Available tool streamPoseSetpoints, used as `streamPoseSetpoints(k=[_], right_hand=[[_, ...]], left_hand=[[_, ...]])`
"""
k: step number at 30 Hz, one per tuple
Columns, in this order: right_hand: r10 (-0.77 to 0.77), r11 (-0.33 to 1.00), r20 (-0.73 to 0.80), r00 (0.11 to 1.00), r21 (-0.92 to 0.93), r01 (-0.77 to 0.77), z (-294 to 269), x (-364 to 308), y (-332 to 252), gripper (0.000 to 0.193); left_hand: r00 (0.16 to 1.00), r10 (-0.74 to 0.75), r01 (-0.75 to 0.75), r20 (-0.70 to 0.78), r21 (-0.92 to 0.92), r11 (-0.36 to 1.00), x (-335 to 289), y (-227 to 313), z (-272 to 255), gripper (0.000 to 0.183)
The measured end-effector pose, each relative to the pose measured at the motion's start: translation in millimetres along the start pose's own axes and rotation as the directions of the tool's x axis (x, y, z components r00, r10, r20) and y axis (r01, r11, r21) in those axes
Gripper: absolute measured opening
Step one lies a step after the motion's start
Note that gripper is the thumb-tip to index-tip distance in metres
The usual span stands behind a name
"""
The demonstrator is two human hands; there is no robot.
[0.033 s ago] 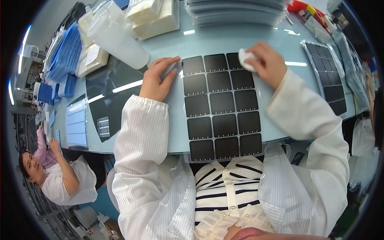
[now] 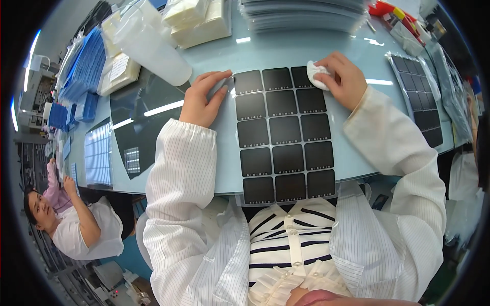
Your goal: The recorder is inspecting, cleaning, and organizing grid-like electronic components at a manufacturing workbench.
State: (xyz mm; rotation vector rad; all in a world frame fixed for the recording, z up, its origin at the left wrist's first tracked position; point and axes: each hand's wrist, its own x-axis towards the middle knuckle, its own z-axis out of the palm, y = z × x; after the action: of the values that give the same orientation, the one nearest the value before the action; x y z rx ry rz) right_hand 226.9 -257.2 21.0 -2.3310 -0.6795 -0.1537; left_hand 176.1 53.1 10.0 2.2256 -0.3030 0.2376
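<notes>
A clear sheet bearing black rounded panels (image 2: 285, 130) in a three-wide grid lies on the pale table before me, its near end reaching past the table edge. My right hand (image 2: 343, 79) pinches a crumpled white wipe (image 2: 317, 75) against the far right corner panel, hiding part of it. At the far left corner, my left hand (image 2: 204, 99) rests with thumb and fingers apart, fingertips touching or close to the sheet's edge. Nothing shows in that hand.
A translucent plastic jug (image 2: 153, 48) lies tilted beyond my left hand. Stacked clear sheets (image 2: 306, 15) stand at the back. Another black-panelled sheet (image 2: 416, 92) lies at right. Dark film (image 2: 140, 122) and blue packs (image 2: 81, 66) are at left. A person (image 2: 87, 219) sits at far left.
The wipe and my right hand have shifted very slightly right along the far corner. My left hand stays at the sheet's far left corner.
</notes>
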Motion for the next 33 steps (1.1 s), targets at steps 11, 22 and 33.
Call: streamPoseSetpoints(k=[11,22,33], right_hand=[[-0.264,0.964,-0.075,0.962,-0.014,0.264,39,4,-13,0.016],[-0.441,0.894,0.059,0.895,0.114,0.433,69,-12,-63,0.020],[-0.369,0.929,-0.044,0.929,-0.054,0.366,82,14,-52,0.021]], left_hand=[[0.996,0.077,-0.075,-0.036,0.048,0.996,-4,-19,1,0.029],[0.997,0.072,-0.069,-0.038,0.084,0.994,-9,-30,-1,0.028],[1.000,0.019,-0.018,-0.011,0.082,0.996,-4,-31,-1,0.028]])
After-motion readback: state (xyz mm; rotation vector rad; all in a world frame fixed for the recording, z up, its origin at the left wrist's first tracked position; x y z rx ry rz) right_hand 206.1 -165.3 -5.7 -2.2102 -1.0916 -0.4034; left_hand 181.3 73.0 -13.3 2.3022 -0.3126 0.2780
